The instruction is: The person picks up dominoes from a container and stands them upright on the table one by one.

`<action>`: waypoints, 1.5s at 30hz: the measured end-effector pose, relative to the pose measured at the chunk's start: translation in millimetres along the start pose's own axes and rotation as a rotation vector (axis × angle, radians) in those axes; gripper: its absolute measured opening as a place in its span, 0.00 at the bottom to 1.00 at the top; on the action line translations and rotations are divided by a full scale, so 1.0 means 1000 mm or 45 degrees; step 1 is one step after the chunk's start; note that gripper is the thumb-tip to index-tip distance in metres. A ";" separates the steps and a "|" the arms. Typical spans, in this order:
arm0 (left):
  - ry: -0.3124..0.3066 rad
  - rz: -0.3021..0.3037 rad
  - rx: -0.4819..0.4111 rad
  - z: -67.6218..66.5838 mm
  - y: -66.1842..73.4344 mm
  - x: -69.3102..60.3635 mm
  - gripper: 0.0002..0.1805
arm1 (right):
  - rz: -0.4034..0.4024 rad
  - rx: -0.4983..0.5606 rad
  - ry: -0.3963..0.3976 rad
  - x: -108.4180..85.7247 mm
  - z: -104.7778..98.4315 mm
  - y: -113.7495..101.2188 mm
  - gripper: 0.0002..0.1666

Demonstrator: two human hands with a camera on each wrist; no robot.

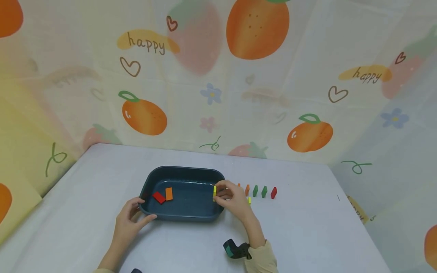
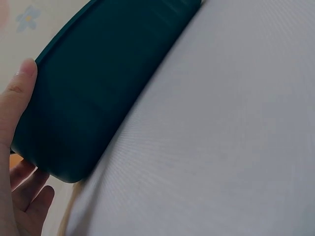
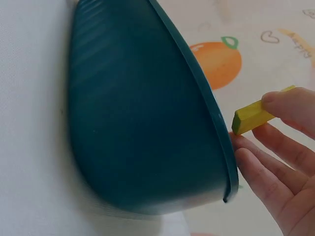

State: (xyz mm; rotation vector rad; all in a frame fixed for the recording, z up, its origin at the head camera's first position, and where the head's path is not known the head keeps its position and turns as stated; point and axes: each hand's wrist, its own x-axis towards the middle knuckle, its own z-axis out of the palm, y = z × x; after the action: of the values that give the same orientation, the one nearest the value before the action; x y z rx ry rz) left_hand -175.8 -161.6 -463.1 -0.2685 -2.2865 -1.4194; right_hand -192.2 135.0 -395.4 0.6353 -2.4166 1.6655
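Block [image 1: 214, 193] — yellow, slim, straight-edged | right hand [image 1: 232, 197]: pinches it | left hand [image 1: 129, 219]: grips teal tray [image 1: 192, 199] at 1 corner

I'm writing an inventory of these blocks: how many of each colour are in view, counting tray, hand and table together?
Red blocks: 2
Orange blocks: 3
Green blocks: 2
Yellow blocks: 2
Total: 9 in view; the right hand may hide more.

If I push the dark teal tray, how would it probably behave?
The tray is probably stiff: its rim shows no sag where the left hand grips it. With its broad base, it seems unlikely to tip. The red block and orange block inside may slide.
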 end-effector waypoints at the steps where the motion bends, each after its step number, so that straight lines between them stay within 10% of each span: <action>1: -0.001 -0.001 0.001 0.000 0.000 0.000 0.29 | 0.017 -0.003 -0.003 0.000 -0.001 -0.001 0.16; 25: 0.007 -0.012 0.018 -0.001 0.002 0.000 0.29 | 0.126 -0.073 -0.006 -0.009 -0.035 0.009 0.14; 45: -0.002 -0.026 0.021 0.005 -0.033 -0.001 0.31 | 0.305 -0.181 0.127 -0.033 -0.089 0.051 0.13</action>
State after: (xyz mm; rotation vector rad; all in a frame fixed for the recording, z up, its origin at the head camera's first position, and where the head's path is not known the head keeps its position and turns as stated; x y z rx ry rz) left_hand -188.9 -172.4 -492.0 -0.2420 -2.3076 -1.4097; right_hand -194.1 240.8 -416.6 0.2437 -2.5920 1.5442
